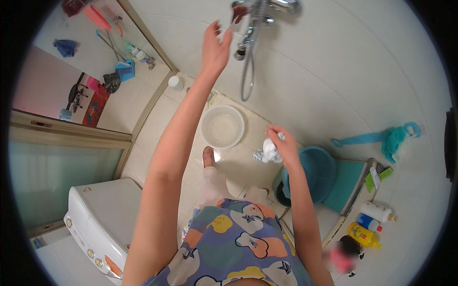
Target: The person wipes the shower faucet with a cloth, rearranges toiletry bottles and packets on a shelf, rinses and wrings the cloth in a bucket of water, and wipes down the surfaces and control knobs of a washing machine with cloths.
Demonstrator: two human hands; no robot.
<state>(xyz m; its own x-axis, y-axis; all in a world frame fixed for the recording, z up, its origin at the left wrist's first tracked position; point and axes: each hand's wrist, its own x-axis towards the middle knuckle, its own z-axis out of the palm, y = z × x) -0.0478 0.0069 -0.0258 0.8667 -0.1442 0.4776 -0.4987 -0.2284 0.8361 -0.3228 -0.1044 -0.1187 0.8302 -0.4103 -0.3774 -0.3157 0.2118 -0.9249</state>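
Note:
My left hand (217, 51) is raised towards the wall by the chrome shower mixer (248, 35) and its hanging hose (244, 78). Its fingers are apart, and no grip on anything is visible. Just beyond the fingertips, a small reddish-brown item (239, 13) hangs by the mixer; its kind is unclear. Lower and to the right, my right hand (285, 145) is closed around a bunched white cloth (271, 151) with greyish patterned parts hanging down. Between the hands, on the floor, stands a round white basin (204, 136) with what looks like water in it.
A blue-green tub (327, 162) stands to the right of my right forearm. Several bottles (363, 233) line the right wall, below a blue rack (360, 138). A white washing machine (102, 205) stands at left by a glass door (67, 167). A white jar (175, 83) sits near the doorway.

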